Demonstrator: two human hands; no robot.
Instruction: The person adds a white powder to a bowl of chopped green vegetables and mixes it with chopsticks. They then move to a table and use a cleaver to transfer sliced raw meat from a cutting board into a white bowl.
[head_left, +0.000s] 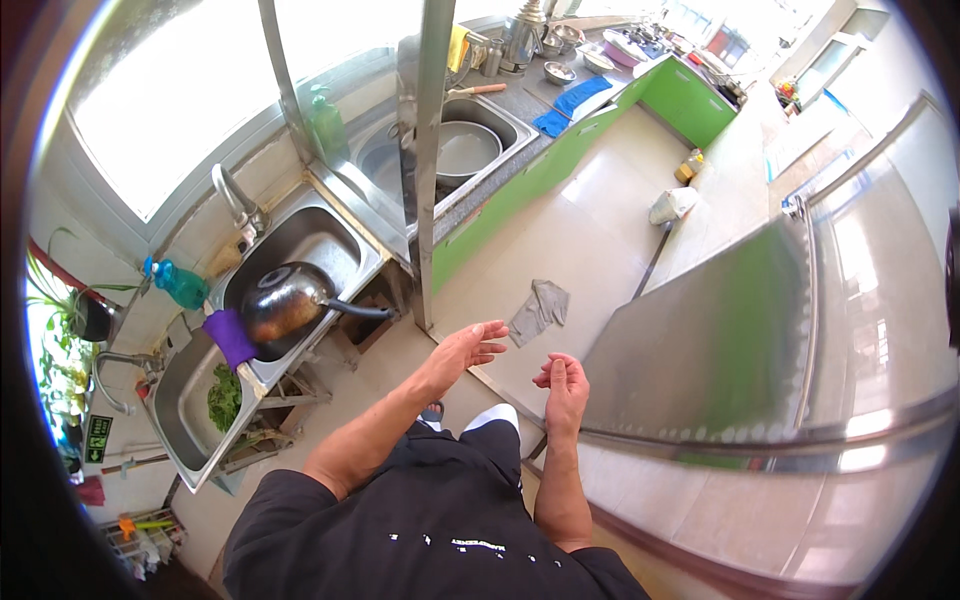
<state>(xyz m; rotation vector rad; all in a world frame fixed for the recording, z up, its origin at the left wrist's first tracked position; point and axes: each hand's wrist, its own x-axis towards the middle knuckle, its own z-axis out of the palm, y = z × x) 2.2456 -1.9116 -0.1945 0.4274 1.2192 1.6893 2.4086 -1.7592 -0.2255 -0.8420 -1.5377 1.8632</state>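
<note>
My left hand (466, 352) is held in the air over the doorway threshold, fingers stretched out and holding nothing. To its right, my right hand (564, 386) is raised with fingers loosely curled and the thumb against them; nothing shows in it. Beyond both hands a crumpled grey cloth (541, 309) lies on the tiled floor. On my left, a wok (289, 300) rests bottom up in a steel sink (330, 217), its black handle over the rim. A purple cloth (229, 337) drapes the divider, and leafy greens (225, 397) lie in the nearer basin (187, 420).
A metal-framed partition (429, 165) separates the sinks from a green-fronted counter (517, 176) with another sink holding a round metal pan (469, 148). At right stands an open steel-panelled door (697, 337). A white bag (673, 205) and an oil bottle (688, 166) sit on the floor.
</note>
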